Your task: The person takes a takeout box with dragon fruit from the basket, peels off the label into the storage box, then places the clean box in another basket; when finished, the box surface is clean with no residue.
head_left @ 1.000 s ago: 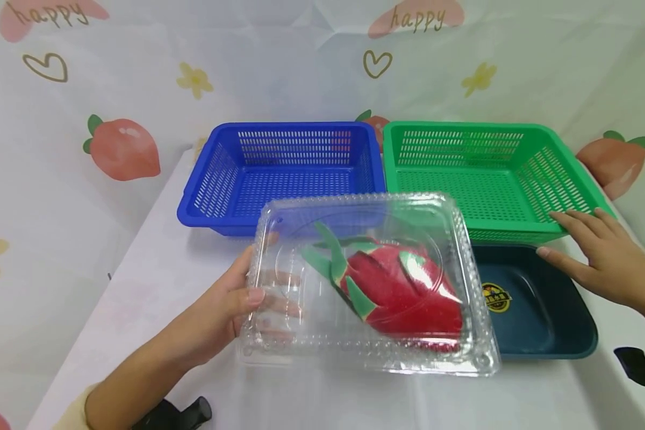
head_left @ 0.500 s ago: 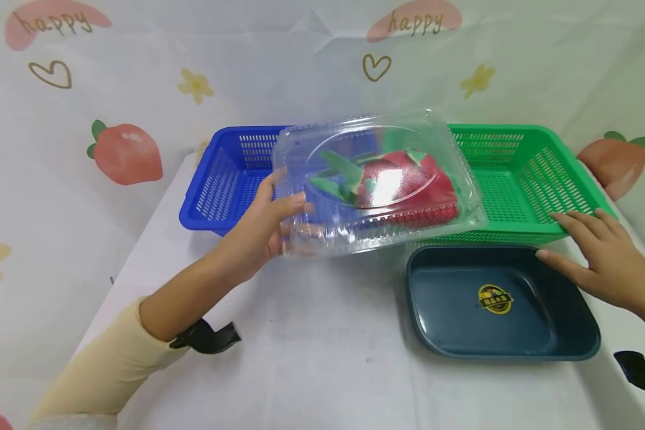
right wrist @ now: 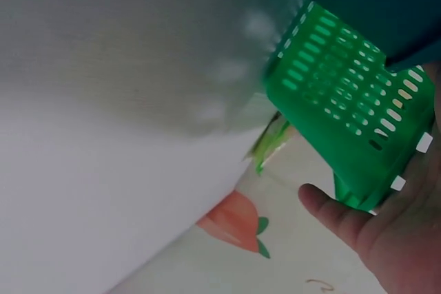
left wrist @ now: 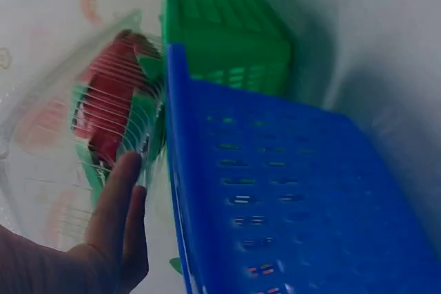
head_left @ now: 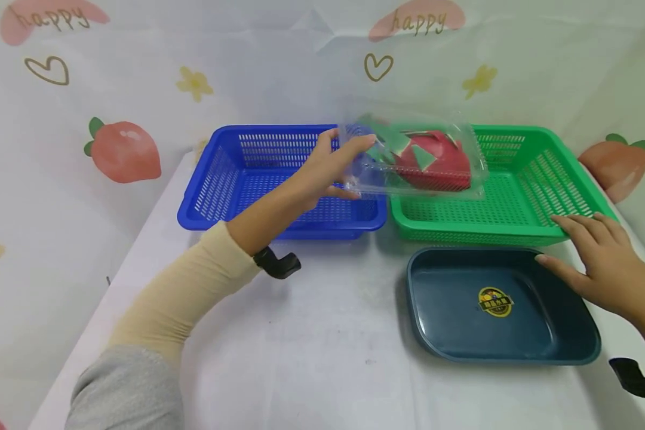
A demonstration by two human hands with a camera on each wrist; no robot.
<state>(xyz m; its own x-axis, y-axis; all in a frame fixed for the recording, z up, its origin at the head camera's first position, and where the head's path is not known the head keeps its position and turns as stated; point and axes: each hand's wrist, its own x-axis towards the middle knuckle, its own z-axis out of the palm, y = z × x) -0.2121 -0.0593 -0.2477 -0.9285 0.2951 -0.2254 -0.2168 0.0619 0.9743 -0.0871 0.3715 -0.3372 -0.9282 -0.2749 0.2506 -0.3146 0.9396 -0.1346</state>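
Note:
My left hand grips the left end of a clear plastic clamshell box, thumb on the near side. Inside the box lies a red dragon fruit with green leaf tips, also visible through the plastic in the left wrist view. The box is held up over the green basket, its left end overlapping the right end of the blue basket. My right hand has its fingers spread, fingertips at the green basket's front right corner and thumb by the back rim of the dark teal basin.
Both baskets stand side by side at the back of a white-covered table. In front of the green one sits the basin, with a round yellow label on its floor. A patterned cloth backdrop rises behind.
My left hand has carried the box with the dragon fruit away from me and to the right, from above the table front to over the green basket. The right hand has stayed put.

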